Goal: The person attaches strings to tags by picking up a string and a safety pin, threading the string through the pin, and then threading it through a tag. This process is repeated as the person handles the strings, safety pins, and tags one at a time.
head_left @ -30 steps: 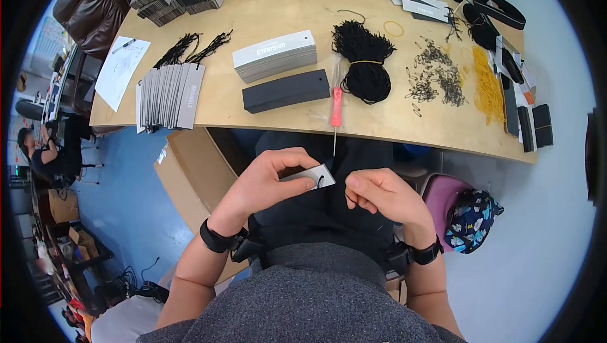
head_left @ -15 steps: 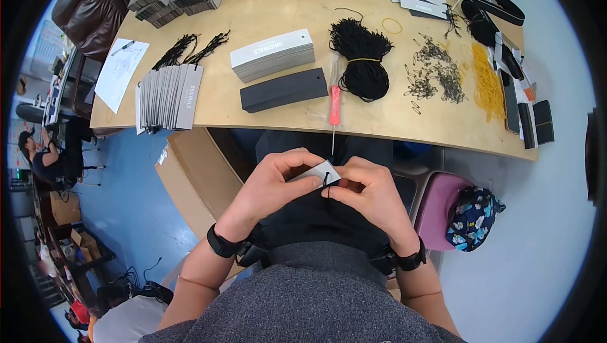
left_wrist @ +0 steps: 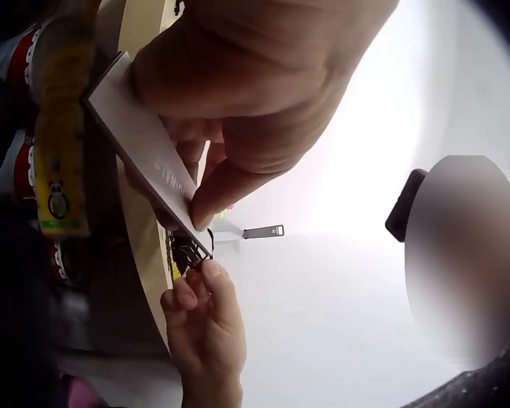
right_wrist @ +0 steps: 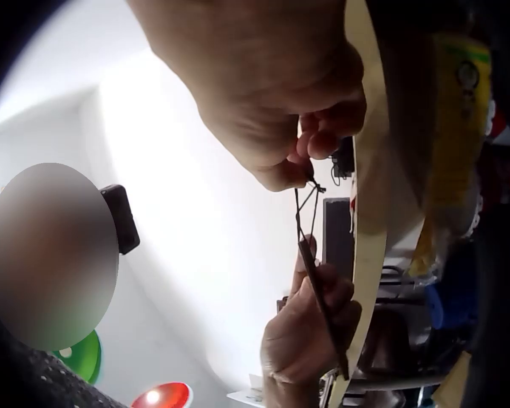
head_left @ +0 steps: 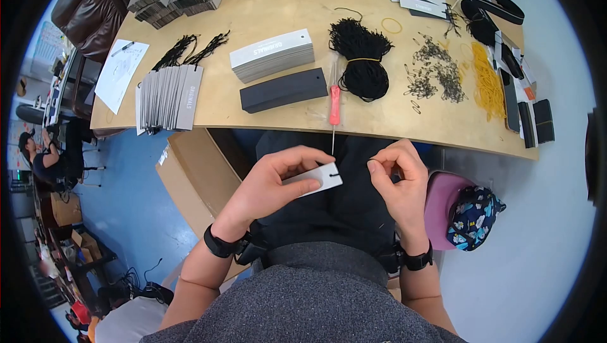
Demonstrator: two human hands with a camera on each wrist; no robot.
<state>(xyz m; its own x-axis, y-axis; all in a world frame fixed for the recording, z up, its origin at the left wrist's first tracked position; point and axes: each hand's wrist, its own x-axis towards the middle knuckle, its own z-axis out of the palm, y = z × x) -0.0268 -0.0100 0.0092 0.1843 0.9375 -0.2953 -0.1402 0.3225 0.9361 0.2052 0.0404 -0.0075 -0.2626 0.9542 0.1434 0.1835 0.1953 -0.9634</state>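
My left hand (head_left: 269, 182) grips a light grey hang tag (head_left: 327, 178) between thumb and fingers, above the lap. Its holed corner points toward the right hand. In the left wrist view faint lettering shows along the tag (left_wrist: 144, 140). To the right, my right hand (head_left: 404, 175) pinches a black string (right_wrist: 297, 208) between thumb and forefinger. The right wrist view shows the string drawn into a narrow loop from the tag's end up to those fingertips. Just ahead of the hands, a red-handled awl (head_left: 334, 106) lies with its metal shaft past the table edge.
On the table (head_left: 272, 1) are a tag stack (head_left: 272, 55), a dark stack (head_left: 284, 90), strung tags (head_left: 167, 99), a black cord bundle (head_left: 363, 80), scattered safety pins (head_left: 436, 68) and yellow rubber bands (head_left: 485, 84). Below stands a cardboard box (head_left: 196, 178); a pink chair (head_left: 439, 210) is right.
The right hand came in to the tag's string, then drew away to the right pinching it. The left hand kept its hold on the tag, whose corner turned slightly downward.
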